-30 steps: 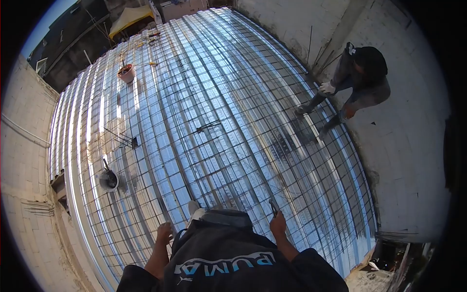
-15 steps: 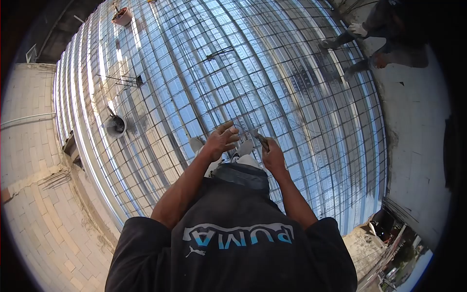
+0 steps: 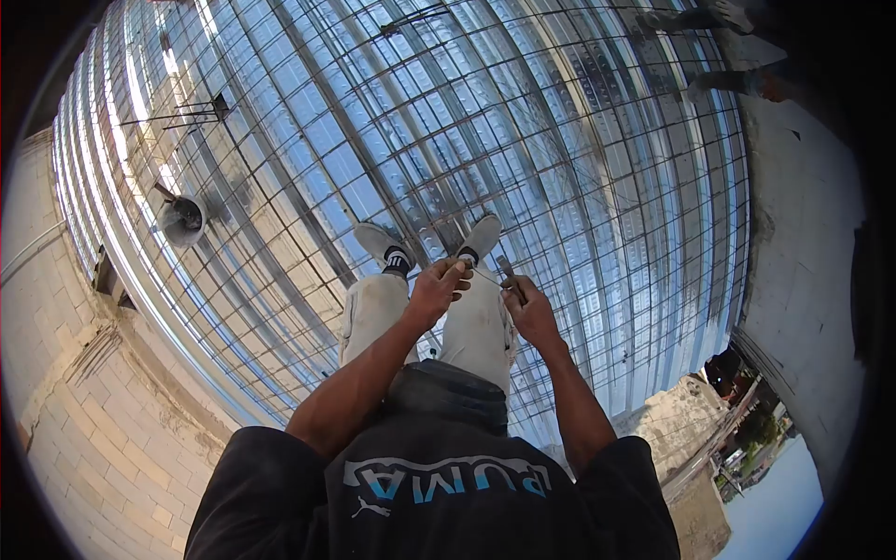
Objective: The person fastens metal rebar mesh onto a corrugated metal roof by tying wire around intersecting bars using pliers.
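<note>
My left hand (image 3: pixel 439 291) is closed in a pinch in front of my legs. A thin piece of wire (image 3: pixel 486 276) runs from its fingertips toward my right hand (image 3: pixel 530 313). That right hand is wrapped round a small metal hand tool (image 3: pixel 505 266), whose head sticks up past the fingers; its exact kind is too small to tell. Both hands are above the steel mesh (image 3: pixel 579 224), apart from it. My shoes (image 3: pixel 481 236) stand on the mesh over shiny corrugated metal decking (image 3: pixel 350 149).
A bucket (image 3: pixel 182 222) with dark contents sits on the mesh at left. Loose bars (image 3: pixel 177 114) lie beyond it. Another person's legs (image 3: pixel 723 82) show at upper right. Block walls (image 3: pixel 126 457) border the left, a concrete edge (image 3: pixel 793 243) the right.
My left hand has gone from spread fingers to a pinch, with wire now visible at it. My view has tilted, showing my legs; the hands sit slightly lower in view.
</note>
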A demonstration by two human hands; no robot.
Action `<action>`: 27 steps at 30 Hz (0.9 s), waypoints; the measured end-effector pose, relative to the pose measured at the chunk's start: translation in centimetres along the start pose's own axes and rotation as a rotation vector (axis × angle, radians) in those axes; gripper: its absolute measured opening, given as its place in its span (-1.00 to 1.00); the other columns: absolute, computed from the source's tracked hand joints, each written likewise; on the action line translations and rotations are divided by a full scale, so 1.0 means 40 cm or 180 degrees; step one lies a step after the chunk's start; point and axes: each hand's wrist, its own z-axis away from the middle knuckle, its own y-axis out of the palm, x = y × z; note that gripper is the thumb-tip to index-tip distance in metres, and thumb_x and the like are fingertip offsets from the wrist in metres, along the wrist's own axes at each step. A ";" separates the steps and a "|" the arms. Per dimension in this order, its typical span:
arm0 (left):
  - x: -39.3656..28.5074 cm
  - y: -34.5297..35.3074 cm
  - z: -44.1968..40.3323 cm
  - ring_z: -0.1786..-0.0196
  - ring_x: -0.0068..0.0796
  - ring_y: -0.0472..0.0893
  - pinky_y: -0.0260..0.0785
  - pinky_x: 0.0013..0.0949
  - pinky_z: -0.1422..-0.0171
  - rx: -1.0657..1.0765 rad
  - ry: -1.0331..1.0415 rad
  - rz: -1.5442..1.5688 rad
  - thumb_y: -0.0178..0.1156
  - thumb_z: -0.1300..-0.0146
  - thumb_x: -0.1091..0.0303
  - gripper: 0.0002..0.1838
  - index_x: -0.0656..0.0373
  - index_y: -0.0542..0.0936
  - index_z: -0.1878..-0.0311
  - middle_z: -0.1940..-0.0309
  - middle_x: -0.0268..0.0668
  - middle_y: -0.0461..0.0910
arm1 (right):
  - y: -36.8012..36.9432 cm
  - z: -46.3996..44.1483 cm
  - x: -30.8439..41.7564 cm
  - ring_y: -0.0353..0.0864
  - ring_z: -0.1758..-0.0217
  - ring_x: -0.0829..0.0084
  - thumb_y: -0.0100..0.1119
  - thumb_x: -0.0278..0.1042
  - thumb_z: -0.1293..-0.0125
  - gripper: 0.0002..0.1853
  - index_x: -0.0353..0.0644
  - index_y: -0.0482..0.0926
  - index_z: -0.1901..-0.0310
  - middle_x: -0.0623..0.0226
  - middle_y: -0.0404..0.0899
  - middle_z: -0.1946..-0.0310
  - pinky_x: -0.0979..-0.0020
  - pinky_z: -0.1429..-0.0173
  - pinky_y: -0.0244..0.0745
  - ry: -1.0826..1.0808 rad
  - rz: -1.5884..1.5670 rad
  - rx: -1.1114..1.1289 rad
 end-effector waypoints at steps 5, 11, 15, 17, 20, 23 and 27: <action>0.039 -0.170 -0.116 0.01 -0.50 0.59 0.43 -0.37 -0.05 0.0394 -0.0082 -0.0450 0.10 -0.42 -0.07 -0.50 0.19 0.54 -0.12 0.08 -0.31 0.65 | 0.077 -0.132 -0.011 0.67 0.08 0.13 0.11 -0.27 -0.37 -0.72 -0.18 0.54 -0.04 0.05 0.66 0.13 0.24 -0.03 0.51 0.0330 0.0091 0.0302; 0.086 -0.316 -0.448 -0.14 -0.18 0.58 0.41 -0.23 -0.21 0.0532 0.0314 -0.1519 0.29 -0.24 -0.13 -0.12 0.37 0.27 -0.40 -0.11 0.06 0.57 | 0.168 -0.417 -0.150 0.65 0.08 -0.03 0.09 -0.30 -0.35 -0.72 -0.20 0.54 -0.03 -0.01 0.66 0.16 0.15 0.00 0.52 0.0337 0.0583 0.0268; 0.070 -0.419 -0.781 -0.31 0.14 0.42 0.27 -0.05 -0.41 -0.0255 0.1024 -0.3923 0.33 -0.20 0.05 -0.21 0.23 0.28 -0.41 -0.26 0.10 0.43 | 0.161 -0.715 -0.374 0.62 0.08 -0.13 0.11 -0.28 -0.34 -0.69 -0.18 0.52 -0.07 -0.08 0.65 0.18 0.07 0.03 0.52 0.0233 0.1141 -0.0226; 0.062 -0.428 -0.896 -0.38 0.12 0.33 0.23 -0.05 -0.44 -0.0713 0.1517 -0.4170 0.30 -0.22 0.08 -0.23 0.19 0.27 -0.43 -0.31 0.05 0.37 | 0.149 -0.827 -0.438 0.62 0.07 -0.12 0.11 -0.28 -0.35 -0.71 -0.17 0.53 -0.06 -0.07 0.64 0.15 0.06 0.02 0.52 0.0224 0.1252 -0.0302; 0.067 -0.437 -1.076 -0.48 0.05 0.18 0.13 -0.03 -0.51 -0.1084 0.2027 -0.4686 0.25 -0.26 0.07 -0.24 0.15 0.22 -0.46 -0.42 -0.03 0.23 | 0.140 -0.968 -0.506 0.62 0.07 -0.12 0.11 -0.27 -0.36 -0.72 -0.17 0.53 -0.04 -0.06 0.64 0.15 0.05 0.02 0.51 -0.0109 0.1159 -0.0435; 0.076 -0.395 -1.236 -0.57 -0.02 0.00 -0.04 0.04 -0.58 -0.1266 0.2336 -0.4956 0.19 -0.29 0.07 -0.21 0.08 0.13 -0.51 -0.52 -0.16 0.07 | 0.120 -1.084 -0.564 0.62 0.08 -0.14 0.12 -0.26 -0.36 -0.72 -0.18 0.53 -0.02 -0.07 0.65 0.17 0.05 0.03 0.50 -0.0350 0.1065 -0.0595; 0.105 -0.336 -1.358 -0.61 -0.07 -0.14 -0.21 0.15 -0.60 -0.1337 0.2521 -0.5183 0.06 -0.34 -0.09 -0.21 0.06 0.11 -0.53 -0.57 -0.20 -0.04 | 0.107 -1.159 -0.620 0.62 0.11 -0.15 0.14 -0.24 -0.34 -0.69 -0.14 0.52 -0.06 -0.06 0.65 0.18 0.05 0.04 0.50 -0.0542 0.0957 -0.0888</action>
